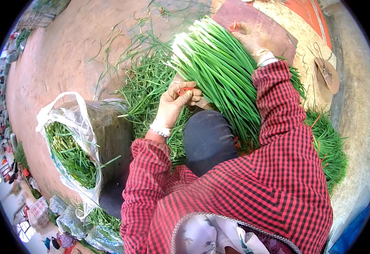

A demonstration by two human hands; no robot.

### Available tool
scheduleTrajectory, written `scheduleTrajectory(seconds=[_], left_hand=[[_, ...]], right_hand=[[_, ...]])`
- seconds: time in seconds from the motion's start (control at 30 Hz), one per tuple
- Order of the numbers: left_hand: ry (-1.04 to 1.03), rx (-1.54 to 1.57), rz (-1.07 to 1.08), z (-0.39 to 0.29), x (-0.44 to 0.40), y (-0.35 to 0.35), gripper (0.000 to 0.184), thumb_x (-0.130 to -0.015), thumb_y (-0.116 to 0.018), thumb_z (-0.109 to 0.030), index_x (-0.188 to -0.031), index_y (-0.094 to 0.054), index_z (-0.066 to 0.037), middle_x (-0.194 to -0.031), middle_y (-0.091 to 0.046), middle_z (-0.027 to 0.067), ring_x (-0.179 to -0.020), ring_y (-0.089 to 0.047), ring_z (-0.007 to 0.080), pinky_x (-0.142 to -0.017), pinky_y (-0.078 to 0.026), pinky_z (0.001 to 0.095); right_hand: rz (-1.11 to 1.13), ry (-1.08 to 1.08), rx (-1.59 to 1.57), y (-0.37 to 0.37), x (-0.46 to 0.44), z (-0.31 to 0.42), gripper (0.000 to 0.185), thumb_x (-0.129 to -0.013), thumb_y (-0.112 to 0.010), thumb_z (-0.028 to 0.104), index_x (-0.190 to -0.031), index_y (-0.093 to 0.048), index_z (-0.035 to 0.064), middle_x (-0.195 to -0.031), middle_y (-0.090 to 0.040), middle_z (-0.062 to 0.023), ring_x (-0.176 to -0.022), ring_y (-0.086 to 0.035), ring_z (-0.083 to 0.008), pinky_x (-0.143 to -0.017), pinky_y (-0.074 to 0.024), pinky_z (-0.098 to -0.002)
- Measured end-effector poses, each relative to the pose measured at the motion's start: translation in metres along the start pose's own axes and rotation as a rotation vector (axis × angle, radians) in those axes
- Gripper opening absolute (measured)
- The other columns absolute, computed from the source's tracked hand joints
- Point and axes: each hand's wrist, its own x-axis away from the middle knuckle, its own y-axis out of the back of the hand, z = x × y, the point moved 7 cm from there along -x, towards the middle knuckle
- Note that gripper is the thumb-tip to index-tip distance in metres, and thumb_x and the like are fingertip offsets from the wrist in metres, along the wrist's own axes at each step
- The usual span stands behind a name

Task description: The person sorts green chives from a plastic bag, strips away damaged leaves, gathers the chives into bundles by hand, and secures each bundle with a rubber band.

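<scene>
A thick bundle of garlic chives (pixel 223 63) lies across a reddish-brown board (pixel 252 21), its white root ends toward the upper left and green leaves toward my lap. My left hand (pixel 177 101), in a thin glove, is closed with a red tie (pixel 186 90) between thumb and fingers, at the bundle's left side. On the far right side of the bundle, my gloved right hand (pixel 250 40) pinches a bit of red tie at its fingertips. Any stretch of tie between the hands is hidden, apparently beneath the chives.
Loose chive scraps (pixel 149 84) cover the floor left of the bundle. A white plastic bag (pixel 81 101) with greens stands beside my left arm. More tied chives (pixel 327 148) lie at the right, near a brown hat-like object (pixel 327 76). My dark-clad knee (pixel 208 137) is below the bundle.
</scene>
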Motion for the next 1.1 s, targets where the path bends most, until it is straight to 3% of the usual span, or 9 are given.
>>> scheduleTrajectory(seconds=[0.1,0.2,0.33,0.43,0.53,0.67,0.87,0.97,1.1], left_hand=[[0.017,-0.011,-0.011,-0.002,-0.004,0.0,0.025,-0.093,-0.059,-0.012,-0.115,-0.062,-0.001,-0.098,-0.07,0.0109,-0.084,-0.067,0.017,-0.075,-0.054,0.0284],[0.023,-0.047,0.004,-0.012,-0.001,-0.007,0.023,-0.094,-0.059,-0.014,-0.112,-0.063,0.0,-0.096,-0.07,0.009,-0.08,-0.067,0.0158,-0.074,-0.054,0.0279],[-0.091,-0.31,0.127,-0.042,0.006,-0.034,0.017,-0.095,-0.057,-0.014,-0.099,-0.061,0.002,-0.087,-0.066,0.0066,-0.075,-0.065,0.0142,-0.072,-0.053,0.0274],[-0.101,-0.633,0.088,-0.056,0.005,-0.052,0.018,-0.093,-0.054,-0.012,-0.093,-0.06,0.004,-0.076,-0.065,0.0051,-0.065,-0.062,0.0108,-0.061,-0.051,0.0246],[-0.123,-0.736,-0.031,-0.052,-0.006,-0.05,0.016,-0.093,-0.055,-0.013,-0.09,-0.061,0.002,-0.071,-0.063,0.0035,-0.062,-0.06,0.0092,-0.057,-0.049,0.0236],[-0.116,-0.476,-0.079,-0.037,0.004,-0.04,0.013,-0.091,-0.058,-0.013,-0.088,-0.061,-0.001,-0.072,-0.064,0.0015,-0.063,-0.059,0.0065,-0.057,-0.048,0.0222],[-0.267,-0.366,-0.096,-0.049,0.029,-0.048,0.014,-0.091,-0.058,-0.012,-0.095,-0.063,0.001,-0.074,-0.066,0.0043,-0.064,-0.06,0.008,-0.06,-0.05,0.0228],[-0.065,-0.262,-0.17,-0.042,0.022,-0.031,0.016,-0.091,-0.059,-0.014,-0.091,-0.063,0.002,-0.072,-0.066,0.0085,-0.063,-0.063,0.0126,-0.06,-0.052,0.0248],[-0.061,-0.262,-0.148,-0.041,0.022,-0.036,0.015,-0.09,-0.06,-0.012,-0.09,-0.063,0.002,-0.072,-0.067,0.0092,-0.061,-0.063,0.0127,-0.057,-0.052,0.0249]], right_hand=[[-0.042,0.105,-0.107,0.002,0.0,0.003,0.022,-0.084,-0.066,0.011,-0.105,-0.067,0.0034,-0.092,-0.069,-0.0036,-0.085,-0.063,-0.0106,-0.077,-0.049,-0.0233],[0.022,-0.021,-0.252,0.001,0.002,-0.002,0.023,-0.087,-0.065,0.012,-0.108,-0.066,0.0021,-0.095,-0.069,-0.005,-0.086,-0.063,-0.011,-0.079,-0.0493,-0.0232],[0.241,-0.008,-0.471,-0.009,0.013,0.023,0.02,-0.087,-0.066,0.017,-0.102,-0.07,0.0044,-0.099,-0.07,-0.0049,-0.086,-0.064,-0.0118,-0.08,-0.0493,-0.0237],[0.237,0.191,0.32,-0.018,0.075,0.124,0.018,-0.086,-0.062,0.019,-0.099,-0.069,0.008,-0.092,-0.07,-0.0068,-0.087,-0.066,-0.0148,-0.078,-0.0492,-0.0272],[-0.098,0.546,0.783,-0.07,0.114,0.128,0.011,-0.084,-0.061,0.015,-0.093,-0.065,0.0097,-0.08,-0.064,-0.0113,-0.077,-0.064,-0.0288,-0.072,-0.0494,-0.0364],[-0.299,0.577,0.63,-0.079,0.131,0.115,0.01,-0.085,-0.059,0.019,-0.092,-0.062,0.0122,-0.084,-0.064,-0.0109,-0.08,-0.062,-0.0324,-0.071,-0.0486,-0.0459],[-0.154,0.537,0.491,-0.081,0.138,0.113,0.013,-0.084,-0.06,0.015,-0.097,-0.063,0.0132,-0.089,-0.064,-0.0111,-0.082,-0.063,-0.0295,-0.07,-0.0476,-0.0422],[-0.166,0.659,0.451,-0.091,0.155,0.116,0.017,-0.08,-0.063,0.011,-0.097,-0.063,0.0135,-0.086,-0.064,-0.007,-0.075,-0.064,-0.0286,-0.066,-0.0488,-0.0368],[-0.092,0.635,0.317,-0.086,0.159,0.12,0.019,-0.077,-0.063,0.009,-0.095,-0.063,0.0132,-0.083,-0.062,-0.0059,-0.075,-0.064,-0.0262,-0.063,-0.049,-0.035]])
